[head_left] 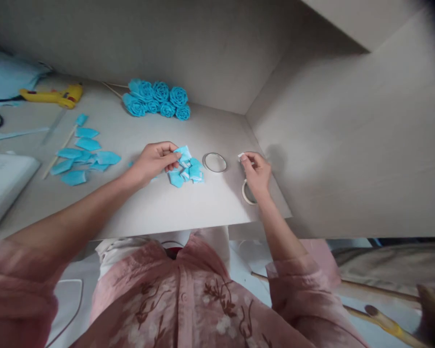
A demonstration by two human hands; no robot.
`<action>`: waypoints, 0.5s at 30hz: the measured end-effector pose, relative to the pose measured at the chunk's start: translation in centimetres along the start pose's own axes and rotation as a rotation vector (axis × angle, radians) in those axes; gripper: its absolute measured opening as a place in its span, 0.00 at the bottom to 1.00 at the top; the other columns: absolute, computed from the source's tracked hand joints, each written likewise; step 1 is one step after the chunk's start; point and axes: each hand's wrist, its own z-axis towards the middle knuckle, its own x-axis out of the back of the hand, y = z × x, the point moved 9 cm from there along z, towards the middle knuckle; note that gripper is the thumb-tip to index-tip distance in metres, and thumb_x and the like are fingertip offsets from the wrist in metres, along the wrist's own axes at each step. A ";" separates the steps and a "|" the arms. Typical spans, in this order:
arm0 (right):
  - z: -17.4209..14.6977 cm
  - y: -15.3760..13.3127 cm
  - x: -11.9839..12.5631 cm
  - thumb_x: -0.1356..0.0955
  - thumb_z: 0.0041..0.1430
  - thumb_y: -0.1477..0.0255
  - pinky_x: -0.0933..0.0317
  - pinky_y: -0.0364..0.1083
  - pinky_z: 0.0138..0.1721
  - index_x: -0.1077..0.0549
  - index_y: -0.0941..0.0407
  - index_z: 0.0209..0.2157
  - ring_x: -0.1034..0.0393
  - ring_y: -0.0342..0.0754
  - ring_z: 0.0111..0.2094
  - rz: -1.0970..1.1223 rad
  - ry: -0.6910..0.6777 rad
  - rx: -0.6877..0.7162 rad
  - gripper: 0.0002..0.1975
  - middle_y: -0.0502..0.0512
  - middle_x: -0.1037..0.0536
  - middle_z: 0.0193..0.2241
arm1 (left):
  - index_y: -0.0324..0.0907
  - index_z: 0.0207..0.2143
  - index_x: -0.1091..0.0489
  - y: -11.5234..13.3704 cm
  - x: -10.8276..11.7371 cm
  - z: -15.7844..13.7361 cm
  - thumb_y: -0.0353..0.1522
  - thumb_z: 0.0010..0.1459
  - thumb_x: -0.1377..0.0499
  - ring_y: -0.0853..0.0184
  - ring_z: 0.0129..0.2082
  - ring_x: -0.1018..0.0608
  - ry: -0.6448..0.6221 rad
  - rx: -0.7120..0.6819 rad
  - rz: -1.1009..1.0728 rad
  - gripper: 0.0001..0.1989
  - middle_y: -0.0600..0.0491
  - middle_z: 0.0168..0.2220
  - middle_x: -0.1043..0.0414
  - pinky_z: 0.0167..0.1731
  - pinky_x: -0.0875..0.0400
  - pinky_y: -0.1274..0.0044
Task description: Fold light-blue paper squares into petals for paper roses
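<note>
My left hand (155,162) pinches a small light-blue petal (183,153), apparently paper or fabric, above a little pile of similar blue pieces (195,170), some with white patches. To the right, my right hand (257,171) is closed with thumb and fingertips on a small white strip (241,157), which looks like tape. Below that hand a roll of tape (245,192) lies partly hidden by the wrist. Between my hands sits a second round, thin-rimmed ring (215,163), flat on the table.
Several blue rosettes (161,92) on sticks lie at the back. More loose blue petals (89,144) and a thin stick (60,152) are at left. A yellow glue gun (70,96) and a white box-like object (7,179) stand farther left. Grey walls close in the back and right.
</note>
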 end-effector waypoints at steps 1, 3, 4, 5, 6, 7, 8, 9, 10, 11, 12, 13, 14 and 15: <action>-0.2 -2.5 -0.3 0.35 0.64 0.61 0.34 0.45 0.35 0.23 0.54 0.38 0.26 0.47 0.37 0.029 -0.028 0.104 0.13 0.55 0.19 0.35 | 0.39 0.27 0.31 -0.1 -0.1 0.0 0.34 0.49 0.35 0.74 0.18 0.32 -0.014 0.005 -0.013 0.09 0.55 0.20 0.29 0.22 0.37 0.81; -0.7 -7.5 -0.9 0.35 0.65 0.63 0.34 0.45 0.35 0.22 0.52 0.36 0.27 0.46 0.35 0.076 -0.051 0.324 0.11 0.53 0.20 0.33 | 0.39 0.27 0.30 -0.3 -0.3 0.0 0.35 0.49 0.35 0.75 0.18 0.32 -0.041 0.013 -0.032 0.09 0.55 0.20 0.29 0.22 0.37 0.81; -0.9 -9.6 -1.3 0.35 0.65 0.64 0.34 0.46 0.35 0.22 0.52 0.36 0.27 0.46 0.35 0.092 -0.066 0.421 0.11 0.53 0.21 0.32 | 0.39 0.27 0.30 -0.3 -0.4 -0.1 0.35 0.49 0.35 0.75 0.18 0.32 -0.054 0.017 -0.036 0.09 0.55 0.20 0.29 0.21 0.38 0.82; -1.1 -11.5 -1.8 0.34 0.65 0.66 0.34 0.46 0.34 0.21 0.52 0.36 0.27 0.45 0.33 0.106 -0.080 0.517 0.10 0.52 0.21 0.32 | 0.38 0.28 0.30 -0.3 -0.5 -0.1 0.35 0.49 0.35 0.75 0.18 0.32 -0.068 0.022 -0.036 0.10 0.56 0.20 0.29 0.21 0.39 0.82; -1.3 -13.0 -2.3 0.34 0.65 0.67 0.34 0.47 0.35 0.21 0.52 0.36 0.28 0.45 0.33 0.115 -0.086 0.603 0.09 0.52 0.21 0.32 | 0.38 0.28 0.30 -0.3 -0.6 -0.2 0.35 0.49 0.35 0.75 0.18 0.32 -0.084 0.027 -0.035 0.10 0.56 0.20 0.30 0.21 0.39 0.82; -1.5 -14.1 -2.9 0.33 0.65 0.69 0.34 0.47 0.35 0.21 0.52 0.36 0.28 0.45 0.32 0.117 -0.089 0.673 0.08 0.52 0.21 0.31 | 0.38 0.28 0.30 -0.3 -0.8 -0.3 0.35 0.49 0.35 0.75 0.18 0.32 -0.100 0.031 -0.034 0.10 0.56 0.19 0.30 0.20 0.40 0.82; -1.6 -14.9 -3.5 0.33 0.65 0.70 0.34 0.48 0.35 0.21 0.52 0.36 0.28 0.46 0.32 0.114 -0.090 0.726 0.08 0.52 0.21 0.31 | 0.38 0.28 0.30 -0.2 -0.9 -0.3 0.35 0.49 0.35 0.75 0.18 0.32 -0.115 0.033 -0.034 0.10 0.57 0.19 0.30 0.21 0.39 0.83; -1.6 -15.4 -4.0 0.33 0.65 0.70 0.34 0.49 0.35 0.21 0.51 0.36 0.28 0.46 0.32 0.107 -0.088 0.764 0.08 0.52 0.22 0.31 | 0.38 0.28 0.30 -0.2 -0.9 -0.4 0.35 0.49 0.35 0.75 0.18 0.31 -0.129 0.034 -0.035 0.10 0.57 0.19 0.31 0.21 0.39 0.83; -1.6 -15.7 -4.6 0.33 0.65 0.71 0.34 0.49 0.35 0.21 0.51 0.36 0.28 0.46 0.32 0.101 -0.087 0.791 0.08 0.52 0.22 0.30 | 0.39 0.28 0.30 -0.2 -1.0 -0.4 0.35 0.49 0.35 0.75 0.18 0.31 -0.138 0.033 -0.035 0.10 0.57 0.19 0.31 0.21 0.39 0.83; -1.5 -15.9 -5.0 0.33 0.64 0.71 0.35 0.49 0.34 0.21 0.51 0.36 0.28 0.46 0.32 0.100 -0.080 0.812 0.08 0.52 0.22 0.30 | 0.39 0.27 0.31 -0.1 -1.0 -0.4 0.35 0.50 0.35 0.75 0.18 0.32 -0.145 0.032 -0.036 0.10 0.57 0.19 0.31 0.21 0.39 0.83; -1.6 -16.0 -5.3 0.33 0.64 0.71 0.35 0.49 0.33 0.21 0.51 0.36 0.29 0.46 0.32 0.105 -0.071 0.833 0.07 0.52 0.22 0.30 | 0.39 0.27 0.31 -0.2 -1.1 -0.4 0.35 0.50 0.35 0.76 0.18 0.32 -0.148 0.034 -0.035 0.10 0.57 0.18 0.32 0.20 0.40 0.83; -1.7 -16.1 -5.5 0.33 0.64 0.71 0.36 0.49 0.33 0.21 0.51 0.36 0.29 0.46 0.31 0.114 -0.056 0.856 0.07 0.52 0.23 0.29 | 0.39 0.26 0.31 -0.2 -1.1 -0.3 0.35 0.50 0.36 0.76 0.18 0.32 -0.147 0.037 -0.034 0.09 0.57 0.18 0.32 0.20 0.40 0.83; -1.9 -16.1 -5.7 0.33 0.64 0.71 0.36 0.49 0.33 0.21 0.51 0.36 0.29 0.46 0.31 0.122 -0.041 0.877 0.07 0.52 0.23 0.29 | 0.39 0.26 0.31 -0.3 -1.0 -0.3 0.35 0.50 0.36 0.76 0.17 0.33 -0.145 0.043 -0.032 0.09 0.57 0.17 0.33 0.19 0.41 0.83; -2.0 -16.1 -5.8 0.33 0.64 0.71 0.36 0.49 0.32 0.21 0.50 0.36 0.30 0.46 0.31 0.124 -0.028 0.892 0.07 0.52 0.23 0.29 | 0.39 0.25 0.32 -0.4 -1.0 -0.2 0.35 0.50 0.36 0.76 0.17 0.34 -0.142 0.051 -0.029 0.09 0.57 0.17 0.33 0.19 0.41 0.83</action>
